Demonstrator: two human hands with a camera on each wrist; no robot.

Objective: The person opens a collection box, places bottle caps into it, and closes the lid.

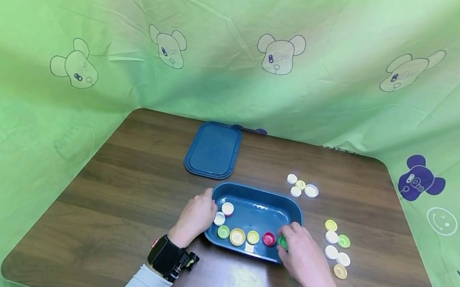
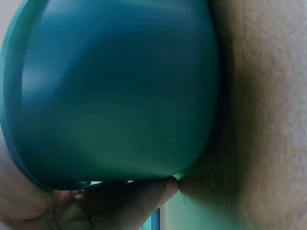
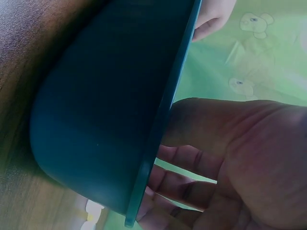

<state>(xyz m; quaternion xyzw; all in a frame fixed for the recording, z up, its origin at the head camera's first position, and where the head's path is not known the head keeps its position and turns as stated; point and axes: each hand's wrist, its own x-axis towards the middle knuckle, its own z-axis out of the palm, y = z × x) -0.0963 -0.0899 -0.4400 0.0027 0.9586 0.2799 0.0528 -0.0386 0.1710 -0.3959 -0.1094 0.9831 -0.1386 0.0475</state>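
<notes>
Blue container (image 1: 264,217) sits on the wood-grain bench (image 1: 119,202), lower center of frame. Left hand (image 1: 197,211) grasps its left end; left wrist view shows fingers against the outer wall. Right hand (image 1: 303,250) reaches over the rim at the right end, thumb and finger pinching a green cap (image 1: 283,242) in the container's lower right corner; fingertips hidden behind the wall in right wrist view.

Other caps in container: white cap (image 1: 227,208) and second white cap (image 1: 219,219) at left, then along the near side, left to right: light green cap (image 1: 223,232), tan cap (image 1: 237,237), yellow cap (image 1: 253,237), red cap (image 1: 269,239), the last just beside the pinched one.

Loose on bench, right of container: upper cluster of caps (image 1: 312,191), three white, one yellow; lower cluster of caps (image 1: 331,252), three white, one yellow, one green, one tan.

Blue lid (image 1: 214,149) lies flat above the container, near center of frame. Green sheet (image 1: 218,96) with printed animal heads hangs behind and around. Black wristbands (image 1: 166,255) on both wrists.
</notes>
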